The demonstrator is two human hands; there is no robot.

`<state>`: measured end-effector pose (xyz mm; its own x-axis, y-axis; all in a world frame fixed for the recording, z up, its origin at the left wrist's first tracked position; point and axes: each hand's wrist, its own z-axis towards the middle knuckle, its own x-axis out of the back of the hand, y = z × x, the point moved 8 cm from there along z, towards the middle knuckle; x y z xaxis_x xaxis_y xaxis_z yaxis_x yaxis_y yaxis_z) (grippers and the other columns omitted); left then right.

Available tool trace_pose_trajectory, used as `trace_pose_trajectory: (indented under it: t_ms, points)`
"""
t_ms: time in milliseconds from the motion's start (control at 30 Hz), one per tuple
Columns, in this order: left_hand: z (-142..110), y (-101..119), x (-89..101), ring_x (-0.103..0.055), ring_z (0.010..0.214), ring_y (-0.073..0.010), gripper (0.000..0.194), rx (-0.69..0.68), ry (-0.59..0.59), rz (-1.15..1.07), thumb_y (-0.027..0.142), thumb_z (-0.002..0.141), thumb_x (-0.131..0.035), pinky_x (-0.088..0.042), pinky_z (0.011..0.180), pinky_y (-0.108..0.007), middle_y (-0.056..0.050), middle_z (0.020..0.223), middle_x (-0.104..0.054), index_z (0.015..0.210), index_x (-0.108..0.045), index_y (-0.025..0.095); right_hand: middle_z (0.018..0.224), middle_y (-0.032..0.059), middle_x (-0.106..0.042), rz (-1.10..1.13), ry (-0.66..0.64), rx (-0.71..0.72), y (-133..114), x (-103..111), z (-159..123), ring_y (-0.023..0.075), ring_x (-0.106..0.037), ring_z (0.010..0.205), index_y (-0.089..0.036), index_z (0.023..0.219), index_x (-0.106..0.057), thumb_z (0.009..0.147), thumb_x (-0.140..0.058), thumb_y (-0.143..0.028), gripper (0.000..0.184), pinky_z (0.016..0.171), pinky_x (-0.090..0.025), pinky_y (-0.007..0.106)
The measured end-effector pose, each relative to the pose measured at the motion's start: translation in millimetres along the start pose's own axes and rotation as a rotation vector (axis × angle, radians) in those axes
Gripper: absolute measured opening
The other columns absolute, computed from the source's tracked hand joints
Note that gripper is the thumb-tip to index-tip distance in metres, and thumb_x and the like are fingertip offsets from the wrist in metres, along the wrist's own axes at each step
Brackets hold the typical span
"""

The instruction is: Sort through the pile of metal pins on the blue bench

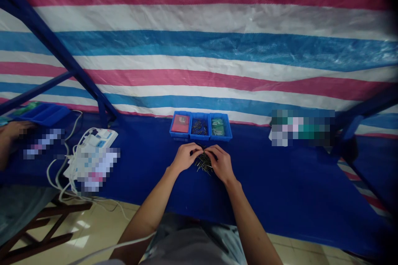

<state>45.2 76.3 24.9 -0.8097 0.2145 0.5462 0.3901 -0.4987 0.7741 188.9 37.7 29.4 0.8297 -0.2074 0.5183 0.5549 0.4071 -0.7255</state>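
Hands [185, 158] at rods [203, 164], tabletop [273, 182] spreading rightward

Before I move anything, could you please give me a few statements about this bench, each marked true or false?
1. The left hand and right hand are both at a pile of thin pieces. True.
2. The blue trays just beyond the pile number five. False: there are three, side by side.
3. The red item lies in the leftmost of those trays. True.
4. Another person's hand shows at the right edge of the view. False: it shows at the left edge.
5. A striped sheet hangs beyond the blue table. True.
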Motion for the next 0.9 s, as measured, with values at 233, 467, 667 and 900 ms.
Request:
trace_pose_trajectory:
  t_ms: [233,467,667,900]
  points:
    - [0.3,-2.0,-1.6,-0.061,0.071,-0.0141,0.023,0.014,-0.003,0.009,0.034,0.094,-0.06,-0.046,0.07,-0.025,-0.004,0.083,-0.071,0.088,-0.074,0.018,0.092,0.0059,-0.068,-0.052,-0.003,-0.005,-0.5,1.0,-0.2,0.0193,-0.065,0.082,-0.023,0.095,-0.069,0.101,-0.049,-0.031,0.023,0.079,-0.05,0.031]
    - [0.3,-1.9,-0.6,-0.061,0.072,-0.0143,0.021,0.013,0.0,-0.001,0.033,0.094,-0.06,-0.047,0.071,-0.025,-0.004,0.084,-0.071,0.089,-0.074,0.018,0.089,0.0055,-0.067,-0.099,-0.02,-0.004,-0.1,-1.4,-0.2,0.0194,-0.064,0.079,-0.023,0.093,-0.068,0.101,-0.048,-0.031,0.023,0.075,-0.048,0.03]
    - [0.5,-1.7,-0.6,-0.062,0.072,-0.0142,0.021,0.003,0.006,-0.006,0.033,0.094,-0.06,-0.046,0.071,-0.025,-0.004,0.083,-0.071,0.088,-0.074,0.018,0.086,0.0048,-0.067,-0.155,-0.018,0.004,1.0,-2.4,-0.4,0.0191,-0.062,0.078,-0.022,0.092,-0.067,0.101,-0.047,-0.032,0.024,0.075,-0.046,0.031]
    - [0.2,-3.7,-1.1,-0.061,0.071,-0.0136,0.02,0.014,0.005,-0.01,0.033,0.093,-0.061,-0.045,0.07,-0.025,-0.003,0.082,-0.07,0.089,-0.074,0.018,0.08,0.004,-0.065,-0.188,-0.021,0.016,-0.3,-3.2,-0.2,0.0177,-0.06,0.072,-0.021,0.088,-0.065,0.103,-0.043,-0.034,0.03,0.072,-0.043,0.031]
